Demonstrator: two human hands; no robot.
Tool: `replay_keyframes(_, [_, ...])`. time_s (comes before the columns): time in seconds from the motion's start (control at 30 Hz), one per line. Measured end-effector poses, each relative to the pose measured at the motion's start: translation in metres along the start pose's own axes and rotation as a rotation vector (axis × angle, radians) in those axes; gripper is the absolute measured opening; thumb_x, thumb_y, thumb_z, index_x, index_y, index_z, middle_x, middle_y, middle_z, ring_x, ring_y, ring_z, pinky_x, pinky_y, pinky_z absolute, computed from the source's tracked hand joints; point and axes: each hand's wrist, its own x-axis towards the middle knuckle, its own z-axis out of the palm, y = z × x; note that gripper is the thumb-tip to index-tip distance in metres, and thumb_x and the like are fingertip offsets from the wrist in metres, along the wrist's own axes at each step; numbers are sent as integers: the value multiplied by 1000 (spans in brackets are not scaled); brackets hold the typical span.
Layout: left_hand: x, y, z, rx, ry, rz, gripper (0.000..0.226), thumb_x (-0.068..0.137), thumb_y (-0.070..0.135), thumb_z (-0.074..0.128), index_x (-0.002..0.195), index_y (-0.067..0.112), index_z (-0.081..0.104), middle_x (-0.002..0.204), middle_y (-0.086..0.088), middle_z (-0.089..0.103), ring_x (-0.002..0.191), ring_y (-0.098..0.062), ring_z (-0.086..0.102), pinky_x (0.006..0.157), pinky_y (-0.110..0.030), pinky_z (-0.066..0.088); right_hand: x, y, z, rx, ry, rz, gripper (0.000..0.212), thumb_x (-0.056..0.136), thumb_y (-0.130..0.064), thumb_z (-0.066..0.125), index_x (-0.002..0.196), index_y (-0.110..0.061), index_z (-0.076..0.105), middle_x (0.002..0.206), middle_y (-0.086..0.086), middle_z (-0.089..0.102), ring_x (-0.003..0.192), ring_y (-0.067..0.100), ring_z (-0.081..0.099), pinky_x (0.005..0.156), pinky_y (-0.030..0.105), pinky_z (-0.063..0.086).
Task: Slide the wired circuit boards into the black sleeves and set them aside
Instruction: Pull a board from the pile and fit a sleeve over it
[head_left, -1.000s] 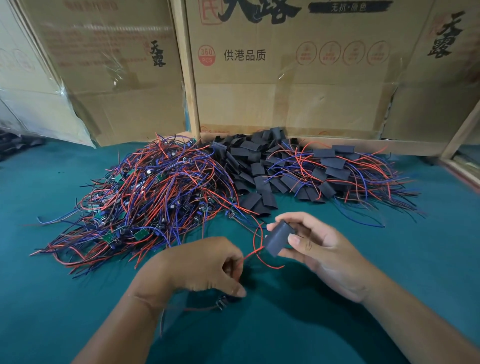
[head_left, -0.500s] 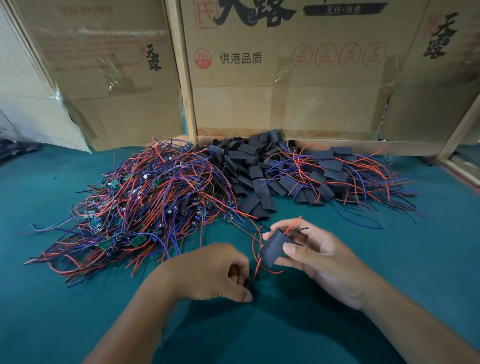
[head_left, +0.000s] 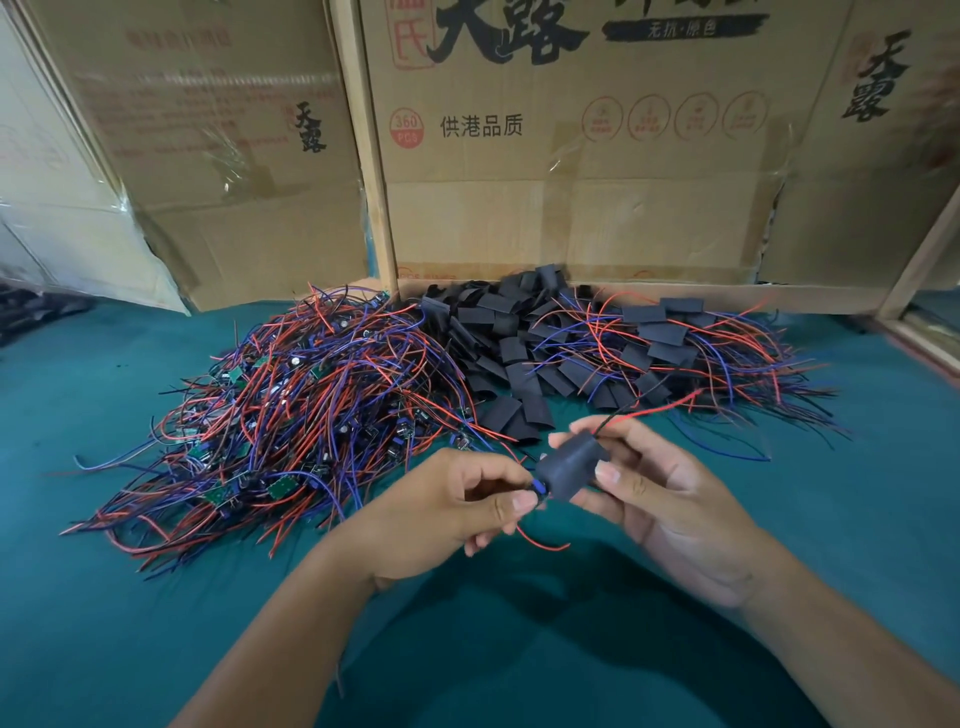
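we're mid-insertion on 1 unit: our right hand (head_left: 654, 499) grips a black sleeve (head_left: 570, 467) at centre, above the desk (head_left: 857, 519), while our left hand (head_left: 452, 512) pinches the board's blue end (head_left: 538, 487) at the sleeve's 7 o'clock mouth — red and black leads (head_left: 649, 408) already poke out toward 1 o'clock. finished sleeved units (head_left: 670, 348) lie at 1 o'clock, empty sleeves (head_left: 498, 343) at 12. a bigger tangle of bare wired boards (head_left: 291, 415) at 10 o'clock is left — most of the job, we judge.
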Motion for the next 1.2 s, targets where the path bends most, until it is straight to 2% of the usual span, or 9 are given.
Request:
replay_keyframes(0.13, [0, 3, 3, -85, -2, -3, 20, 99, 23, 60, 82, 26, 70, 71, 3, 55, 60, -15, 35, 55, -23, 30, -2, -1, 3, 73, -6, -5, 37, 88, -7, 61, 124, -2, 56, 136, 22, 58, 120, 28, 61, 94, 34, 53])
replay_keyframes(0.23, [-1, 4, 3, -146, -16, -9, 23, 100, 23, 58, 80, 24, 69, 68, 7, 51, 60, -14, 30, 55, -25, 25, -2, -2, 5, 95, 0, -11, 33, 92, 0, 51, 125, 1, 52, 134, 22, 59, 118, 25, 62, 92, 32, 54])
replay_keyframes(0.43, [0, 1, 2, -145, -11, -16, 25, 99, 25, 59, 97, 2, 69, 69, 4, 50, 60, -14, 30, 53, -21, 27, -2, -2, 8, 105, 15, 2, 29, 93, -4, 54, 121, -1, 55, 132, 23, 61, 116, 26, 64, 91, 31, 55])
replay_keyframes(0.67, [0, 1, 2, -250, -4, 30, 24, 94, 29, 63, 86, 7, 70, 68, 2, 53, 55, -10, 32, 52, -20, 29, -2, -1, 5, 57, 45, -11, 29, 90, -4, 59, 119, -9, 64, 120, 17, 65, 111, 25, 65, 94, 32, 53])
replay_keyframes(0.77, [1, 1, 5, -253, -2, 41, 21, 94, 29, 62, 81, 17, 72, 68, 1, 52, 55, -10, 31, 52, -20, 29, -2, -2, 6, 85, 52, -3, 28, 90, -3, 57, 114, -11, 67, 114, 15, 67, 106, 23, 67, 91, 31, 55])
replay_keyframes(0.87, [1, 1, 6, -314, 26, 53, 18, 94, 24, 60, 82, 15, 69, 67, 3, 53, 53, -9, 31, 50, -17, 28, -1, -2, 6, 83, 60, 3, 27, 90, -3, 56, 113, -10, 67, 107, 17, 68, 100, 26, 68, 88, 32, 56])
replay_keyframes(1.03, [1, 2, 8, -312, -31, 35, 18, 96, 23, 59, 89, 10, 69, 69, 1, 50, 55, -10, 29, 51, -17, 29, -1, -4, 10, 54, 59, 25, 29, 78, -15, 70, 107, -14, 71, 89, 13, 64, 75, 23, 63, 69, 34, 57])
replay_keyframes(1.13, [2, 3, 13, -292, -69, 39, 20, 98, 23, 57, 83, 18, 70, 68, 0, 47, 55, -11, 28, 51, -17, 29, -1, -3, 10, 79, 62, 50, 34, 71, -18, 81, 104, -13, 74, 77, 9, 61, 63, 19, 56, 57, 30, 51])
replay_keyframes(1.2, [1, 3, 14, -287, -80, 33, 22, 98, 23, 57, 79, 15, 66, 68, -1, 45, 55, -12, 28, 51, -17, 28, -2, -3, 10, 72, 33, 79, 45, 64, -28, 90, 104, -13, 74, 70, 6, 59, 59, 17, 53, 55, 27, 48])
